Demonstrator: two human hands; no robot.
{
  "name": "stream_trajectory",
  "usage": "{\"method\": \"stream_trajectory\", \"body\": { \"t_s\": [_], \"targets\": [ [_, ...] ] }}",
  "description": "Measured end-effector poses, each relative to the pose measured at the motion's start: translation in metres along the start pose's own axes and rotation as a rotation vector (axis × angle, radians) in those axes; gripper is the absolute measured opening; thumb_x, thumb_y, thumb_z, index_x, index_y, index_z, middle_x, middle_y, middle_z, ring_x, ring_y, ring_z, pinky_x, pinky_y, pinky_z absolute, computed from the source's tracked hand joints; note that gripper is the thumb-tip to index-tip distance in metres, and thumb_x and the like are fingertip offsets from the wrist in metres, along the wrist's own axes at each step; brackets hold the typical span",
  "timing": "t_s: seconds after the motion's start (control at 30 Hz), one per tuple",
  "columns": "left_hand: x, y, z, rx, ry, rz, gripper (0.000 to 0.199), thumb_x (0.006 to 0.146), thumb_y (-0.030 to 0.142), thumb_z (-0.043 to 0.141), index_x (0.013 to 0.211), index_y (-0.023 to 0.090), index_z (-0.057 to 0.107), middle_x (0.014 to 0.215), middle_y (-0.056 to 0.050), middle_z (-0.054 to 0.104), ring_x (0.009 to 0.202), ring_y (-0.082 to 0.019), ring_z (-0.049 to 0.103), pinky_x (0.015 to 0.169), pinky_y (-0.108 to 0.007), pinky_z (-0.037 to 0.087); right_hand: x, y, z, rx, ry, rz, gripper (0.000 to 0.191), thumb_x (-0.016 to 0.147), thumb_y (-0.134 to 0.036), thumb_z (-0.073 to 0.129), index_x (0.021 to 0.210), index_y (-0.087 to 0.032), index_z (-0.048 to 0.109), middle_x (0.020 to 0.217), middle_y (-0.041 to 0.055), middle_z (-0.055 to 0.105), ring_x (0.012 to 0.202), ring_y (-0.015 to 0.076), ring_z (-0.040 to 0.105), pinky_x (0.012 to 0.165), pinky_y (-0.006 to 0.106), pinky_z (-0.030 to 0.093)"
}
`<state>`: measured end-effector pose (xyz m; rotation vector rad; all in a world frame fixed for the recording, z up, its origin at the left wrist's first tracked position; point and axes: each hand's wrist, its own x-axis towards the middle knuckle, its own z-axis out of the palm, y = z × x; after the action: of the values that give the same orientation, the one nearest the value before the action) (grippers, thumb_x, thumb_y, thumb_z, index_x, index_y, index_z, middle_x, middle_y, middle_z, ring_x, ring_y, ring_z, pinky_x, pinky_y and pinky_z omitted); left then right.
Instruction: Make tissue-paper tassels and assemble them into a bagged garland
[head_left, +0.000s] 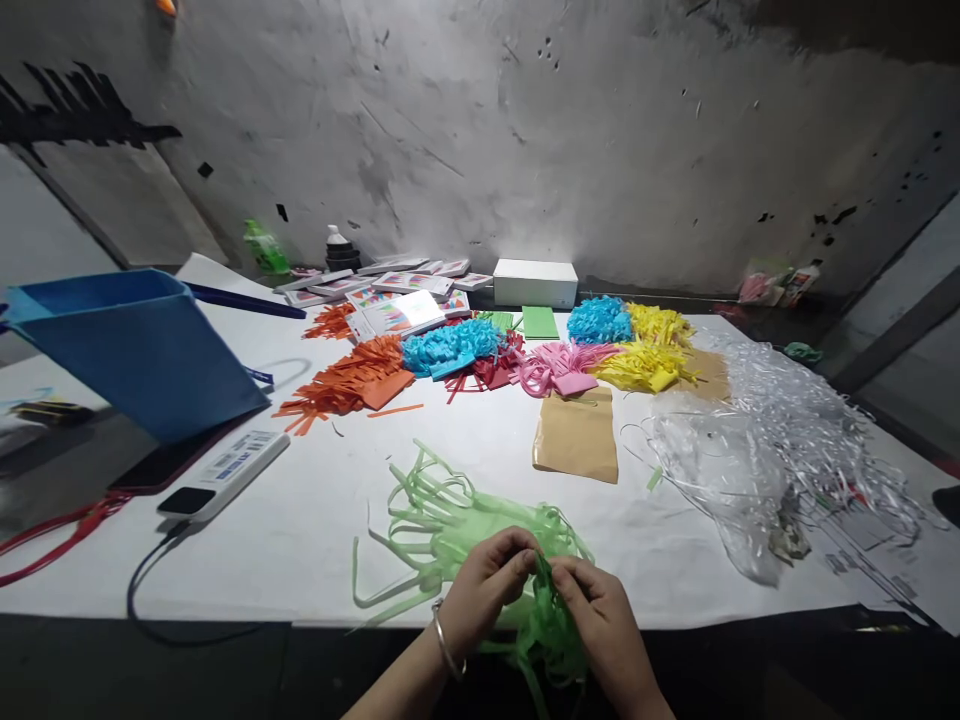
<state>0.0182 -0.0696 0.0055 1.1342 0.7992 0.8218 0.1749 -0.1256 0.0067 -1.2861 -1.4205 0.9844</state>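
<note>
Light green tissue paper fringe (480,515) spreads over the near middle of the white table, its cut strips fanning to the left. My left hand (495,580), with a bangle at the wrist, pinches the fringe near its middle. Close beside it, my right hand (592,600) pinches the same green paper, fingertips almost meeting the left ones. A darker bunch of green strips (551,640) hangs from between the hands over the table's front edge. The exact spot pinched is partly hidden by my fingers.
Beyond lie orange (352,380), blue (454,345), pink (566,365) and yellow fringe bundles (649,365). A brown paper piece (576,435) lies nearer. Clear plastic (720,470) and shredded white strips (806,420) fill the right. A blue box (142,350) and white power bank (225,475) stand left.
</note>
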Motion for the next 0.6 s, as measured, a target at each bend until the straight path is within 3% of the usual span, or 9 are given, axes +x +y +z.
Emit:
{"method": "stream_trajectory", "body": {
  "t_s": [0.17,0.27,0.4,0.6],
  "targets": [
    [0.000,-0.005,0.001,-0.180,0.065,-0.048,0.032,0.077,0.043,0.066,0.091,0.015,0.062,0.056,0.007,0.040,0.049,-0.006,0.031,0.046,-0.020,0.023,0.003,-0.001,-0.004,0.024,0.098,-0.046,0.018,0.086,-0.032,0.063,0.099,-0.025,0.073,0.095,0.0038,0.072,0.091,0.0209,0.067,0.082,0.029,0.053],
    [0.001,-0.002,0.000,-0.213,0.088,-0.111,0.029,0.077,0.041,0.064,0.088,0.015,0.062,0.052,0.009,0.032,0.048,-0.006,0.025,0.046,-0.020,0.021,0.004,-0.003,-0.005,-0.016,0.103,-0.099,0.019,0.086,-0.028,0.063,0.104,-0.028,0.071,0.097,0.0026,0.071,0.093,0.0200,0.066,0.083,0.029,0.052],
    [0.002,0.015,-0.007,-0.016,-0.070,-0.123,0.039,0.078,0.052,0.062,0.077,0.013,0.061,0.055,0.008,0.030,0.049,-0.006,0.022,0.047,-0.021,0.017,0.006,-0.009,-0.011,-0.077,0.000,-0.169,0.024,0.087,-0.024,0.062,0.109,-0.031,0.068,0.098,0.0014,0.070,0.095,0.0187,0.063,0.085,0.030,0.050],
    [-0.001,0.038,-0.018,0.269,-0.364,-0.079,0.042,0.076,0.055,0.065,0.068,0.014,0.055,0.060,0.006,0.040,0.057,-0.008,0.032,0.053,-0.021,0.024,0.005,-0.014,-0.028,-0.140,-0.010,-0.278,0.024,0.089,-0.018,0.058,0.106,-0.031,0.068,0.088,0.0010,0.067,0.089,0.0176,0.060,0.078,0.030,0.049]
  ]
}}
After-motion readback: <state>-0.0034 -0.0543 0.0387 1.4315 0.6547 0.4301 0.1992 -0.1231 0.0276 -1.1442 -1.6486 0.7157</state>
